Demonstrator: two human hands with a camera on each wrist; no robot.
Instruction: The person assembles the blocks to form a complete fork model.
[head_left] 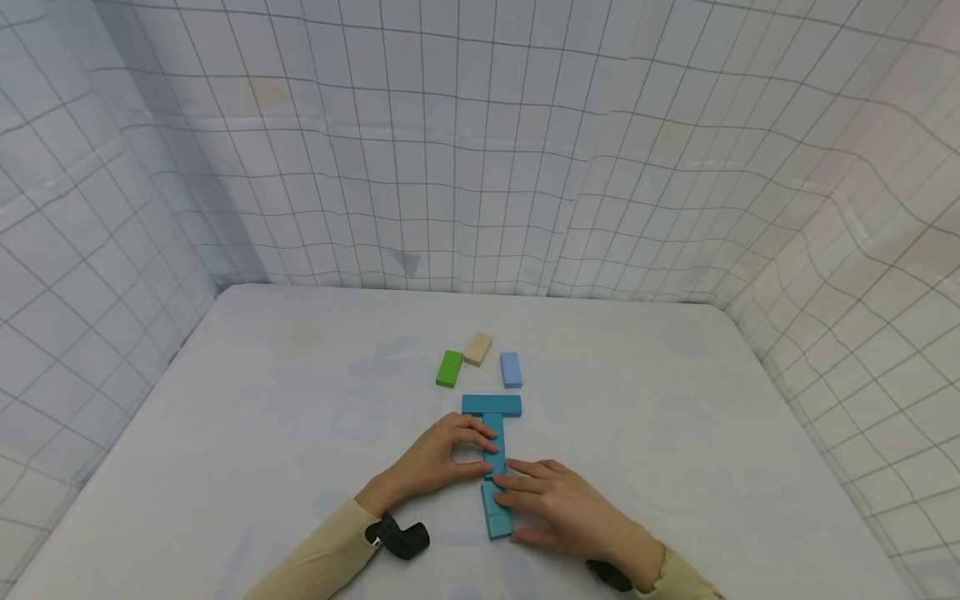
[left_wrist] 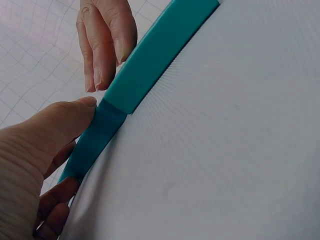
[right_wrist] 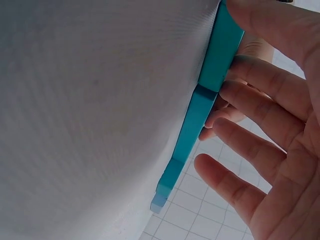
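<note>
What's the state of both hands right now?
Left hand: closed, holding the middle teal block.
Right hand: open, touching the nearest teal block.

Middle block between crosswise block and near block

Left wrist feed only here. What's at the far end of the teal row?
Observer: Head view shows a crosswise teal block there, forming a T with the middle teal block.

Operator: Anything beyond it?

Observer: Three small ones: a green block, a beige block and a light blue block.

Operator: Where's the right thumb?

Observer: The right hand has its thumb by the person's end of the nearest teal block, on its right side.
</note>
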